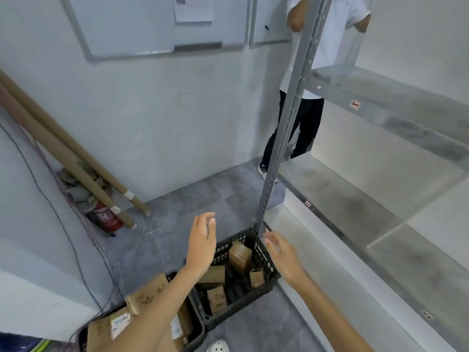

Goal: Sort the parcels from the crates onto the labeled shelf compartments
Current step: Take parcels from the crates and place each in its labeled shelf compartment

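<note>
The metal shelf unit (342, 199) fills the frame from 1 to 4 o'clock, and its boards are bare. At 6 o'clock on the floor sits a black far crate (264, 252), touching the foot of the shelf post. A near crate (196, 331) butts against it toward 7 o'clock and holds a large marked parcel (148, 293) among others.

In the far crate, an upright brown parcel (239, 257) leans at the 12 o'clock end. A small parcel (256, 277) lies just beside it at 5 o'clock.

Both hands hover above this crate, fingers relaxed and holding nothing. The left hand (201, 247) is over its 9 o'clock rim and the right hand (281, 255) over its 3 o'clock rim.

The step appears to be picking a parcel. The upright one looks easiest, with one palm on each side face and a straight lift clear of the mesh walls. Its writing should be read before turning.

It should then be matched to a shelf-edge label (307, 204) or the upper label (354, 105). Both labels are too small to read here.
</note>
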